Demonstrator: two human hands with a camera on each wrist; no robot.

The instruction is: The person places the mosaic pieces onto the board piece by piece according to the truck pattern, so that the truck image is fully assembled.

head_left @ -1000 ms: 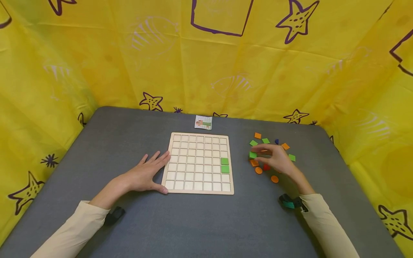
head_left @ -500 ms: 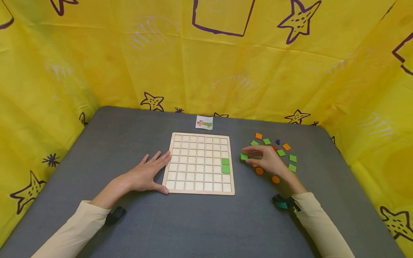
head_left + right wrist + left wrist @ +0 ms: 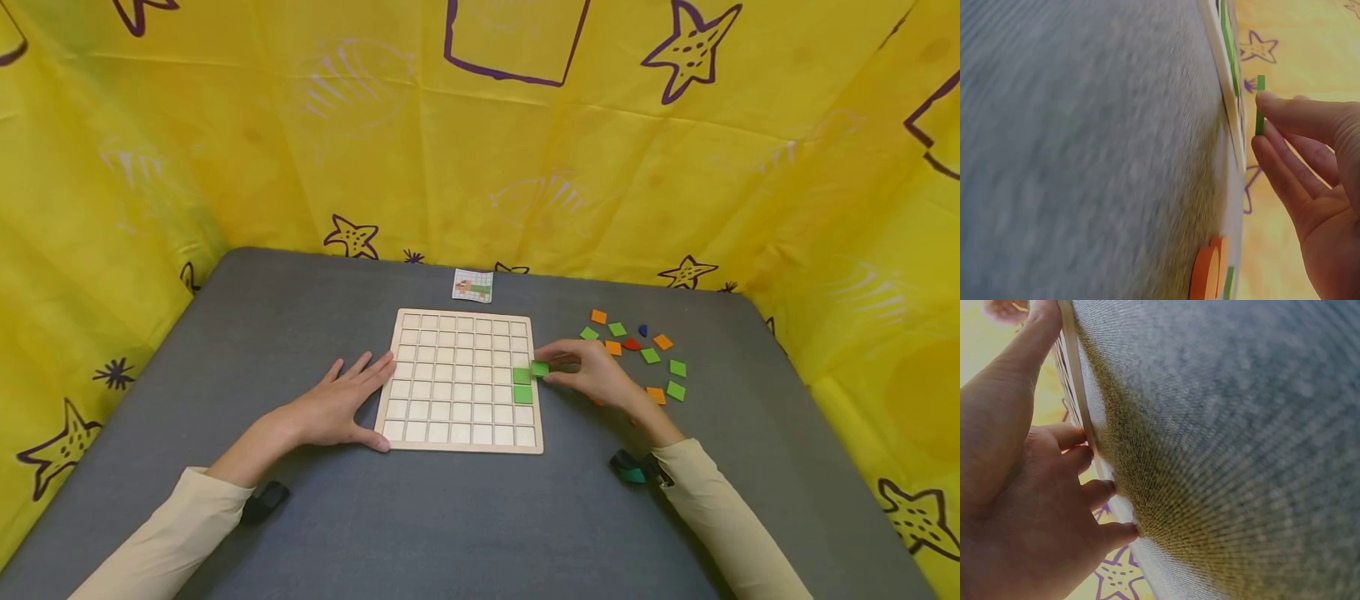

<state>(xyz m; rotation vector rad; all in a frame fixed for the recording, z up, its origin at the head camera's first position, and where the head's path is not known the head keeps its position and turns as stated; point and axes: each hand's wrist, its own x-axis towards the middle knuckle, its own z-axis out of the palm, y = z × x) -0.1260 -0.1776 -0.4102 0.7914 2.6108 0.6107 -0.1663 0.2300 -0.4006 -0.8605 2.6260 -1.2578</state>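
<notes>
A square wooden grid board point(image 3: 462, 444) lies on the grey table, with two green square tiles point(image 3: 522, 394) in its rightmost column, one above the other. My left hand point(image 3: 333, 410) rests at the board's left edge, fingers spread and straight, thumb at the near corner. Over the board's right edge, my right hand point(image 3: 588, 371) pinches a green square tile point(image 3: 540, 368) between thumb and fingers. In the right wrist view that pinched tile point(image 3: 1260, 106) is seen edge-on, raised above the board's rim point(image 3: 1230, 106).
Loose tiles lie right of the board: several green squares point(image 3: 677, 367), orange squares point(image 3: 663, 342), a red piece point(image 3: 632, 343) and a dark blue piece point(image 3: 642, 331). Orange round pieces point(image 3: 1204, 272) show in the right wrist view. A small picture card point(image 3: 472, 286) lies behind the board.
My right hand has carried the green tile leftward from the loose pieces to the board's right edge, uncovering tiles behind it. My left hand has stayed in place.
</notes>
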